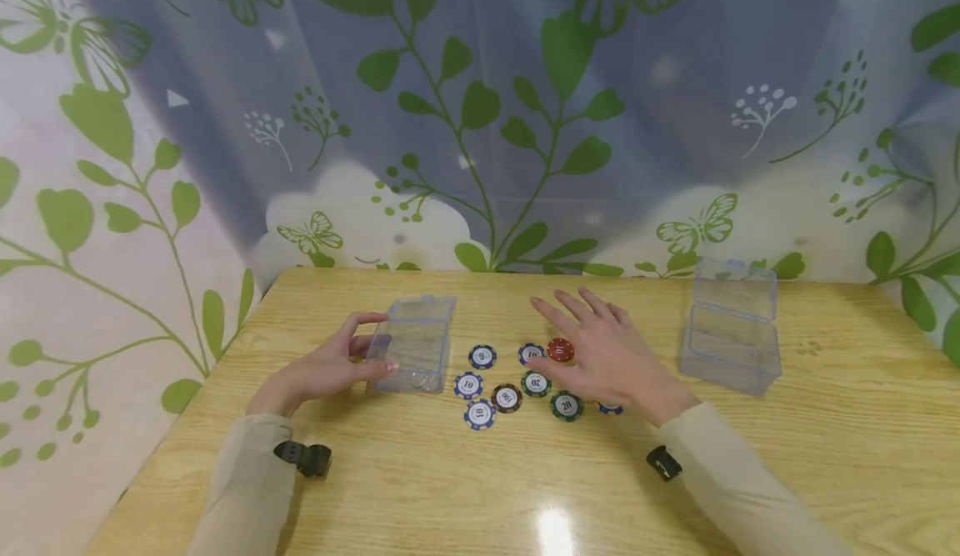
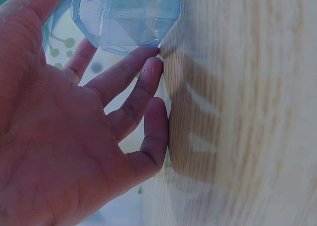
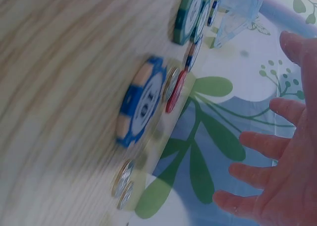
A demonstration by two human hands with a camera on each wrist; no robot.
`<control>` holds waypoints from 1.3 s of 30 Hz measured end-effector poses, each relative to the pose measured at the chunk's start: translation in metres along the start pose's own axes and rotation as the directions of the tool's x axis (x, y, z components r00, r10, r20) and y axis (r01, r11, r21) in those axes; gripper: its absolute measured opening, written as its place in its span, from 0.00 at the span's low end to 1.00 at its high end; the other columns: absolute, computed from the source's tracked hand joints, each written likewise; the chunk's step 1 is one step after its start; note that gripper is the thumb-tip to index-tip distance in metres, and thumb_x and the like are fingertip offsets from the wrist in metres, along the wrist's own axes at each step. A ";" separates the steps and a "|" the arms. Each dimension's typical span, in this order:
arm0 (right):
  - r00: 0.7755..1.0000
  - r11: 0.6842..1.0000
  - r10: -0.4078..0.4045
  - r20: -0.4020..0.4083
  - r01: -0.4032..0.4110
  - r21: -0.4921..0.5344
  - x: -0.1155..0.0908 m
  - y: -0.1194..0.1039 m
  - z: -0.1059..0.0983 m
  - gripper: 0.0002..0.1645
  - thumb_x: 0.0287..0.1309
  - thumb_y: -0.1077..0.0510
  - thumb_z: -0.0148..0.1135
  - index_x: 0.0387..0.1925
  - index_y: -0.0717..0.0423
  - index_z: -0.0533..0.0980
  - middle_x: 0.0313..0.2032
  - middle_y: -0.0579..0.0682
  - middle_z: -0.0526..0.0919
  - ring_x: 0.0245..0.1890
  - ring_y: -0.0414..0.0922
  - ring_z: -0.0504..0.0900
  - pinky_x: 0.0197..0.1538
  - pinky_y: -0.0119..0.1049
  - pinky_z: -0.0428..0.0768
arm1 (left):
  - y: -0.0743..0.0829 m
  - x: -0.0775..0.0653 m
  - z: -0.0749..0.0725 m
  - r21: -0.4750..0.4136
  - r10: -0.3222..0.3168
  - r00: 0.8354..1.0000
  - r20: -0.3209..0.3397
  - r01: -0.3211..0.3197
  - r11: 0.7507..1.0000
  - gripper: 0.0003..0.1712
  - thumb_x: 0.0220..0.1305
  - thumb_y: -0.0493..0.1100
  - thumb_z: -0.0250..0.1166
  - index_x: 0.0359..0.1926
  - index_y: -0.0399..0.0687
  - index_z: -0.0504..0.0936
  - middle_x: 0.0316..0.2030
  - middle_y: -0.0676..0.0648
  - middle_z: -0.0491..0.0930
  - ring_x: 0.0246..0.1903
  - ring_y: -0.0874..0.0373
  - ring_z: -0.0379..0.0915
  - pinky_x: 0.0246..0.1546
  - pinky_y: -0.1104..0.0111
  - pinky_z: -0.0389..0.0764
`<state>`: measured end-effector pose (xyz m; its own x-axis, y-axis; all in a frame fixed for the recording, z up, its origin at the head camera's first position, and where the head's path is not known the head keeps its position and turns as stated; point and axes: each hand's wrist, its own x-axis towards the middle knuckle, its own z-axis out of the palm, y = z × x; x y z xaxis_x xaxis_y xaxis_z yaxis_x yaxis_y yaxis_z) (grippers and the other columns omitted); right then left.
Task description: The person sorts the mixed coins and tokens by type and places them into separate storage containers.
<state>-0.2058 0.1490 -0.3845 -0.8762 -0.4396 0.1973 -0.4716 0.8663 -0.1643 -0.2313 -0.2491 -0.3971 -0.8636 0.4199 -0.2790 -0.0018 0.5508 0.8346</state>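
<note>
My left hand (image 1: 326,368) holds a clear plastic box (image 1: 416,339) at its left side, thumb at the front and fingers toward the back. The lid is raised, and a few coins (image 1: 423,382) lie in the near right corner. My right hand (image 1: 603,352) hovers over the poker chips with fingers spread and nothing in its grasp. Around it lie a red chip (image 1: 560,349), green chips (image 1: 536,383), a black chip (image 1: 507,398) and several blue chips (image 1: 480,414). Silver coins (image 3: 123,179) near a blue chip (image 3: 142,104) show in the right wrist view; from the head, my hand hides them.
A second clear plastic box (image 1: 731,348) stands on the right of the wooden table (image 1: 420,489), its lid raised. Behind the table's far edge hangs a curtain (image 1: 495,122) printed with leaves and butterflies. It also covers the left side.
</note>
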 end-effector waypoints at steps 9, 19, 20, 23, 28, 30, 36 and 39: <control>1.000 1.000 0.022 -0.008 -0.022 0.007 -0.007 0.012 -0.004 0.50 0.64 0.25 0.56 0.80 0.38 0.56 0.77 0.58 0.63 0.77 0.66 0.60 0.67 0.72 0.65 | 0.001 0.001 0.000 0.007 -0.007 1.000 -0.012 0.007 1.000 0.52 0.68 0.56 0.69 0.79 0.57 0.44 0.77 0.30 0.57 0.76 0.34 0.54 0.68 0.40 0.66; 1.000 1.000 0.028 -0.008 -0.028 0.013 -0.015 0.025 0.000 0.48 0.66 0.24 0.52 0.79 0.40 0.59 0.75 0.59 0.66 0.74 0.67 0.63 0.64 0.73 0.67 | 0.002 -0.001 0.001 0.005 -0.028 1.000 -0.004 0.028 1.000 0.51 0.69 0.57 0.68 0.79 0.60 0.45 0.78 0.32 0.55 0.78 0.34 0.51 0.68 0.39 0.66; 1.000 1.000 0.027 -0.009 -0.027 0.010 -0.015 0.026 0.000 0.48 0.66 0.24 0.52 0.79 0.41 0.60 0.75 0.59 0.66 0.74 0.67 0.64 0.64 0.73 0.68 | 0.002 -0.002 0.001 0.005 -0.022 1.000 -0.003 0.022 1.000 0.51 0.69 0.57 0.68 0.80 0.59 0.45 0.78 0.32 0.55 0.78 0.34 0.51 0.68 0.39 0.66; 1.000 1.000 0.022 -0.014 -0.022 0.005 -0.017 0.028 0.002 0.47 0.66 0.27 0.54 0.78 0.43 0.62 0.74 0.61 0.67 0.73 0.67 0.66 0.63 0.73 0.69 | 0.002 -0.001 0.001 0.006 -0.015 1.000 -0.009 0.016 1.000 0.51 0.69 0.56 0.68 0.80 0.58 0.44 0.77 0.31 0.56 0.77 0.34 0.53 0.67 0.40 0.67; 1.000 1.000 0.023 0.011 -0.023 0.002 -0.020 0.030 0.004 0.45 0.66 0.28 0.56 0.76 0.46 0.64 0.74 0.61 0.67 0.73 0.67 0.66 0.64 0.72 0.69 | 0.002 -0.001 0.001 0.010 -0.014 1.000 -0.013 0.014 1.000 0.52 0.68 0.56 0.68 0.80 0.59 0.44 0.77 0.31 0.57 0.77 0.34 0.54 0.67 0.40 0.67; 1.000 1.000 0.016 0.014 -0.016 0.004 -0.022 0.032 0.005 0.45 0.67 0.29 0.56 0.75 0.47 0.66 0.73 0.61 0.69 0.72 0.67 0.67 0.63 0.72 0.69 | 0.001 -0.001 0.001 0.009 -0.014 1.000 -0.011 0.014 1.000 0.52 0.69 0.56 0.68 0.80 0.59 0.44 0.77 0.31 0.56 0.77 0.34 0.52 0.67 0.39 0.67; 1.000 1.000 -0.015 0.011 0.015 -0.002 -0.026 0.038 0.005 0.41 0.67 0.30 0.58 0.70 0.50 0.71 0.66 0.61 0.77 0.67 0.65 0.74 0.60 0.71 0.73 | 0.000 0.000 0.001 0.010 -0.018 1.000 -0.013 0.018 1.000 0.52 0.68 0.57 0.69 0.79 0.59 0.44 0.77 0.32 0.56 0.77 0.35 0.53 0.68 0.40 0.66; 0.999 1.000 -0.020 0.025 0.020 0.008 -0.027 0.038 0.003 0.38 0.67 0.31 0.58 0.67 0.51 0.74 0.64 0.60 0.79 0.64 0.65 0.76 0.58 0.70 0.75 | 0.000 0.000 0.001 0.014 -0.022 1.000 -0.019 0.022 1.000 0.52 0.67 0.58 0.69 0.79 0.59 0.44 0.77 0.32 0.57 0.77 0.35 0.54 0.68 0.41 0.67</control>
<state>-0.2005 0.1933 -0.3992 -0.8688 -0.4628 0.1761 -0.4898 0.8554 -0.1685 -0.2309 -0.2483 -0.3980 -0.8726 0.3945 -0.2880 -0.0134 0.5700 0.8215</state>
